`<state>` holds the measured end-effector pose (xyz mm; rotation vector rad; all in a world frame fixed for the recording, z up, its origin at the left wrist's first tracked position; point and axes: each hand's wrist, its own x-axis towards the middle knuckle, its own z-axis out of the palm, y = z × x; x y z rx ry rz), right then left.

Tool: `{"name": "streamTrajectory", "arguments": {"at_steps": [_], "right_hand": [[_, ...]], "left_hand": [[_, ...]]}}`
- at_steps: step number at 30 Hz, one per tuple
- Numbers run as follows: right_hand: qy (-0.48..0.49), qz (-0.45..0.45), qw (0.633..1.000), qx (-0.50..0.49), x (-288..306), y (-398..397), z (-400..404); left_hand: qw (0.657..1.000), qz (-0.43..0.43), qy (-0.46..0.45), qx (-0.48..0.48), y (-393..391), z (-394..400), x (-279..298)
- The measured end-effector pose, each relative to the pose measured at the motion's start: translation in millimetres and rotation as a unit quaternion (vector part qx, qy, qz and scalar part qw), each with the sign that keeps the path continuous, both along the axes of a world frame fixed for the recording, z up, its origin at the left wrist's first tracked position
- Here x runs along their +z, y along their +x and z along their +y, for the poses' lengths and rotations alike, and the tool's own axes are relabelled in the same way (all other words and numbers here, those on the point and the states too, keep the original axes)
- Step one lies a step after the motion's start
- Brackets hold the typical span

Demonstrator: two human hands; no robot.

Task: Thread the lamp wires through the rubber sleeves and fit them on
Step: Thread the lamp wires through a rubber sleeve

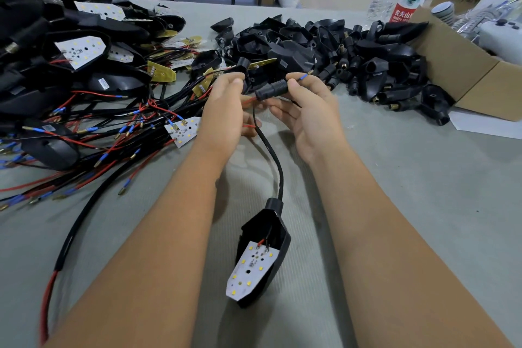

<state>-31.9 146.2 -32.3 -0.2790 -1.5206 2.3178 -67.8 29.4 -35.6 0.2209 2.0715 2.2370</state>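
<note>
Head view: the right hand (306, 110) pinches a rubber sleeve (271, 89) mid-air, blue-tipped wire (302, 77) already poking through; the left hand (226, 106) grips the red wire (250, 101) behind it. Threading is underway; next, I'd guess, feed the red lead through too.

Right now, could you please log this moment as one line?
step: threading | left hand: holds wires | right hand: grips sleeve | blue wire tip: out of sleeve end | lamp: on table
</note>
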Motion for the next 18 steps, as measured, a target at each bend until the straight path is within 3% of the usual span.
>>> {"name": "streamTrajectory", "arguments": {"at_steps": [5, 10, 15, 18], "right_hand": [[0.117, 0.013, 0.993, 0.005, -4, -1, -7], [0.067, 0.034, 0.997, -0.009, -4, -2, -4], [-0.041, 0.028, 0.998, -0.032, -2, -4, 3], [-0.031, 0.023, 0.999, -0.012, -2, -3, 2]], "left_hand": [[0.998, 0.001, 0.048, -0.045, 4, 2, -1], [0.995, -0.01, 0.085, -0.045, 4, 5, 2], [0.998, 0.043, -0.031, 0.019, 1, 5, -3], [0.991, 0.099, -0.085, 0.033, 1, 2, -6]]}}
